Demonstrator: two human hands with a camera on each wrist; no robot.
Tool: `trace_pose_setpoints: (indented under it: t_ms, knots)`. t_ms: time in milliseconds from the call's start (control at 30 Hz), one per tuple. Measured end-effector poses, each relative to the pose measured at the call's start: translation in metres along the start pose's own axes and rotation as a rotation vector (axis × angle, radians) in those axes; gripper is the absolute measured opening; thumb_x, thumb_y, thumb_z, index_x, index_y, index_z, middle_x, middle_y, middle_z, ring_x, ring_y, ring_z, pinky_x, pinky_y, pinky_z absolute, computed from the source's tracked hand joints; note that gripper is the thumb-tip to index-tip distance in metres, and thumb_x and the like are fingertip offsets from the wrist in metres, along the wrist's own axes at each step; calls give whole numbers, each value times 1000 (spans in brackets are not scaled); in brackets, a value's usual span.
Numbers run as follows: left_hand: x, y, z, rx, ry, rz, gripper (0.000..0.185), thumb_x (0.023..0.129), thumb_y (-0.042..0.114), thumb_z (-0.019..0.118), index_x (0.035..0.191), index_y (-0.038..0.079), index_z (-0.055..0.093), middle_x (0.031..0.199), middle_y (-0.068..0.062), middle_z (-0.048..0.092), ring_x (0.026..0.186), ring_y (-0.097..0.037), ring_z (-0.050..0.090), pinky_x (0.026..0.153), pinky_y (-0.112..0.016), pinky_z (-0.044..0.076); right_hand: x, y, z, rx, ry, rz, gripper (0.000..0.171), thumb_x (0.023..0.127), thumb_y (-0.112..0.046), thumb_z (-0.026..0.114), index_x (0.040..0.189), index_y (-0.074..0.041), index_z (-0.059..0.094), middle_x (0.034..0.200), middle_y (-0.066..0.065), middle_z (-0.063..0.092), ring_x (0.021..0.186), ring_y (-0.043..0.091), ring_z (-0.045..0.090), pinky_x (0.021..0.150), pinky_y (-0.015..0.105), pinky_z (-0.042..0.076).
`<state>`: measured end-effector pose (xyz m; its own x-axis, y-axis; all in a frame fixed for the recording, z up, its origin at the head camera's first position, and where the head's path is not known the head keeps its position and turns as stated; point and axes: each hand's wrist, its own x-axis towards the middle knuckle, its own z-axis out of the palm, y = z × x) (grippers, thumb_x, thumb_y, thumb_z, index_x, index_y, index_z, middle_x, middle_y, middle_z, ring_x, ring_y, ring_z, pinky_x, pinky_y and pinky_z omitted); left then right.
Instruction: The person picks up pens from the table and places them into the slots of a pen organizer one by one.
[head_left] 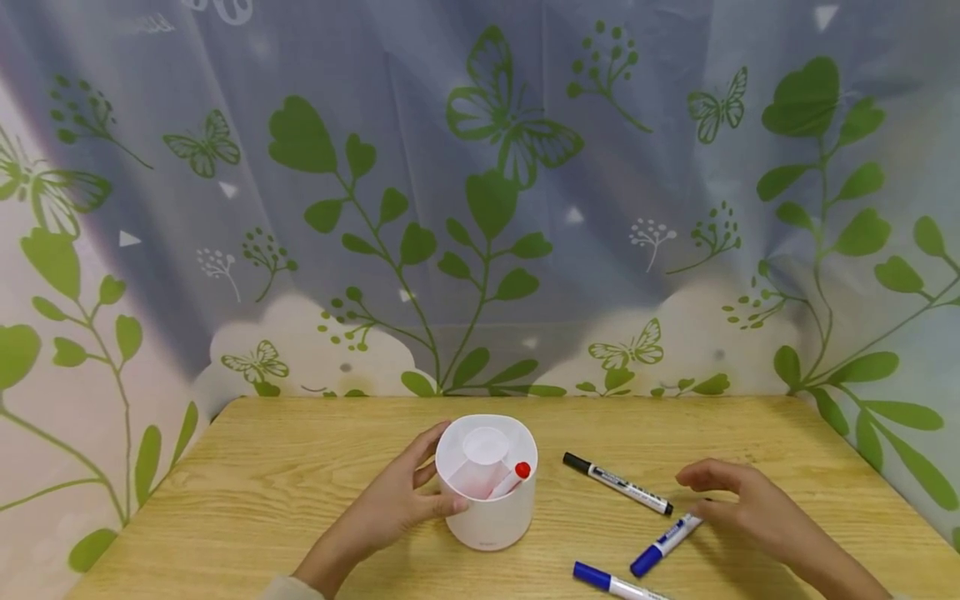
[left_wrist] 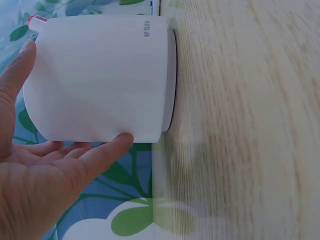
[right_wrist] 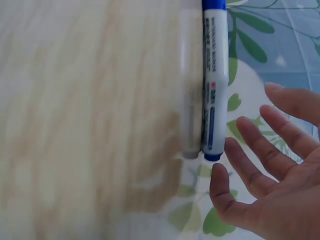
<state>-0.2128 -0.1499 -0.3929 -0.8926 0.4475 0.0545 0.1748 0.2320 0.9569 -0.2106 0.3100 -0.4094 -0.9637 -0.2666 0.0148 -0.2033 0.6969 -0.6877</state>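
Near the middle of the wooden bench [head_left: 300, 467] stands a white round pen holder [head_left: 489, 500], upright, with an inner divider and a red-capped marker [head_left: 513, 478] leaning inside it, cap up. At its left side the left hand [head_left: 393, 504] cups the holder's wall, thumb and fingers [left_wrist: 102, 152] curved round it and touching the white plastic; the left wrist view shows the palm open toward the wall with the thumb high on one side. To the right of the holder a black-capped marker [head_left: 617, 483] lies flat on the bench, apart from it. Nearer the front edge a blue-capped marker [head_left: 664, 538] lies at a slant, and the right hand [head_left: 738, 504] hovers just over its uncapped end with fingers [right_wrist: 257, 150] spread and relaxed, gripping nothing; the right wrist view shows the fingertips just beside the marker's end, not closed on it. A second blue-capped marker [head_left: 611, 582] lies at the front edge. Behind the bench hangs a curtain [head_left: 480, 192] printed with green leaves and butterflies.
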Motion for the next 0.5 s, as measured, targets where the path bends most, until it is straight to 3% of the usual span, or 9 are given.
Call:
trace_pose_setpoints:
  t_ms: [133,300,500]
  knots:
    - [0,0,1,10,7,4,97,89,24,86,165,16,28,170,-24,25,152,-57,27,113,-58,46,0,9,0,-37,0,-18,33,93,-12,77,123,1,71,120,14,74,110,33,68,85,27,54]
    - [-1,-1,0,6,3,8,96,89,25,86,165,17,28,170,-23,25,153,-57,26,114,-58,46,0,16,-1,-49,-27,-20,31,93,-12,77,121,1,72,118,11,75,106,20,68,85,21,52]
    - [-1,-1,0,4,0,8,96,89,25,86,165,18,28,170,-23,25,153,-57,26,113,-58,46,-1,23,-2,32,-81,-21,32,92,-8,76,121,4,71,118,15,75,104,7,66,84,18,51]
